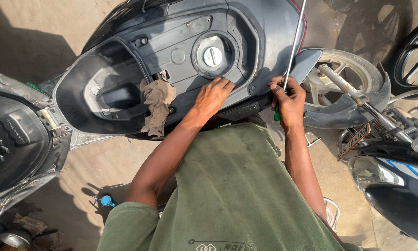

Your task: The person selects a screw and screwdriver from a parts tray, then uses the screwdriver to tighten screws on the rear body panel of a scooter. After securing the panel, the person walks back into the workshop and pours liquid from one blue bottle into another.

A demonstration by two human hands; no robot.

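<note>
A dark grey scooter lies under me with its seat flipped open at the left. Its black storage tub and silver fuel cap are exposed. A brown rag hangs over the tub's near rim. My left hand rests flat on the grey panel just below the fuel cap, fingers together. At the scooter's rear edge, my right hand is closed around a long screwdriver with a green handle; its metal shaft points up past the tail panel.
The scooter's rear wheel and mudguard sit at right. Another motorcycle with a number plate stands close at the right edge. A blue bottle cap and small metal objects lie on the sandy ground at lower left.
</note>
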